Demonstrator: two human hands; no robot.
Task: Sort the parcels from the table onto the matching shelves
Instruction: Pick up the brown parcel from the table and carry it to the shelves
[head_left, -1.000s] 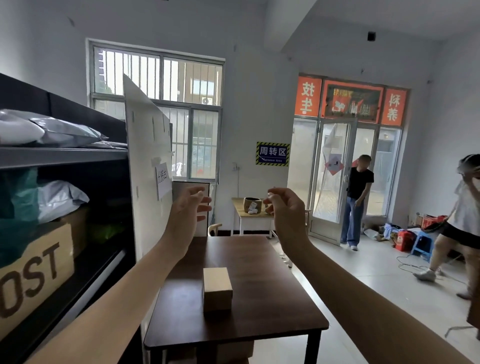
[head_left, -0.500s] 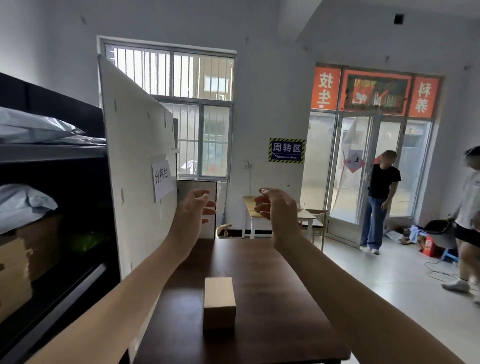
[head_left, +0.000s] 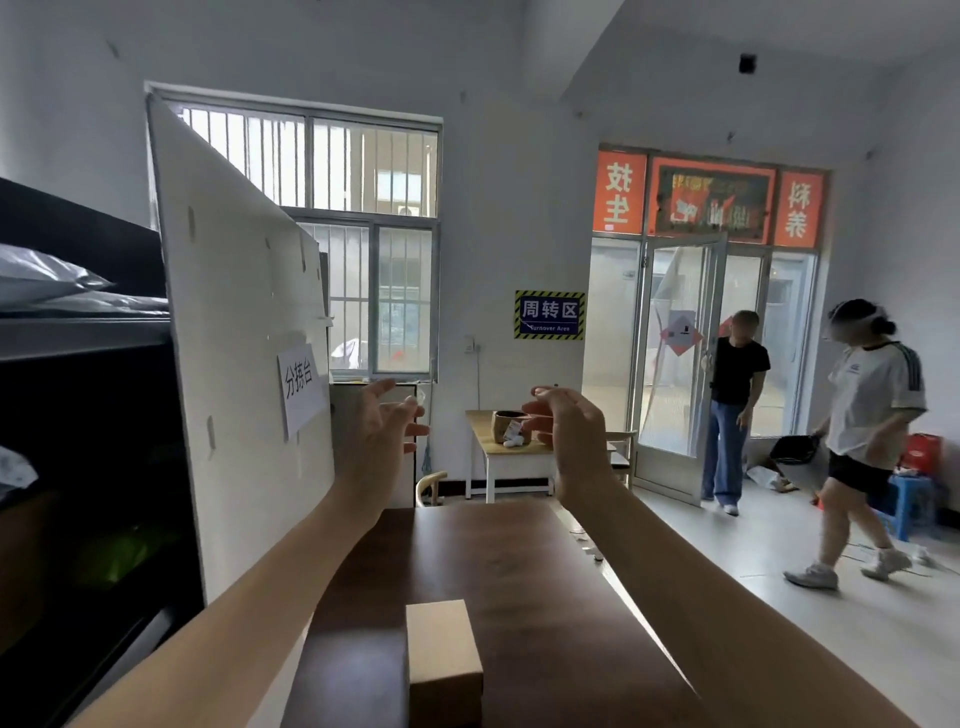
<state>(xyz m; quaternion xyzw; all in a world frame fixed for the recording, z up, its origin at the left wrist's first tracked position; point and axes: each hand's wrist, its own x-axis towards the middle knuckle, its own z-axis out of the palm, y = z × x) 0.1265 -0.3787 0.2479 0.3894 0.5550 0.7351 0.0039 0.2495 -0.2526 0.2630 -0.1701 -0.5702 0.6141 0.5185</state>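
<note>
From your head camera: both your arms are raised over a dark wooden table (head_left: 524, 566), and neither hand holds or touches anything. Your left hand (head_left: 382, 434) is palm inward, its fingers (head_left: 411, 430) straight and fanned slightly apart. Your right hand (head_left: 571, 441) shows its back to you, the fingers (head_left: 543, 397) bent loosely over at the top, the thumb below them and a gap between the two. The two hands face each other, well apart.

One parcel is on the table, a plain cardboard box (head_left: 441, 657). It lies flat near your end of the tabletop, between your forearms and well below both hands. Its long axis runs straight away from you, one short end toward you and the other toward the far edge.

At your left stands one black shelf unit (head_left: 83, 332). Grey plastic mailer bags (head_left: 41, 278) lie on its upper shelf, though you cannot count them from here. One white board (head_left: 239, 312) stands upright between the shelves and the table, with one paper label (head_left: 301, 387) stuck on it, just beside your left hand.

Beyond the hands, a second, smaller table (head_left: 511, 448) stands against the back wall. Two people (head_left: 737, 405) (head_left: 872, 431) stand near the glass door (head_left: 680, 353) at the right.
</note>
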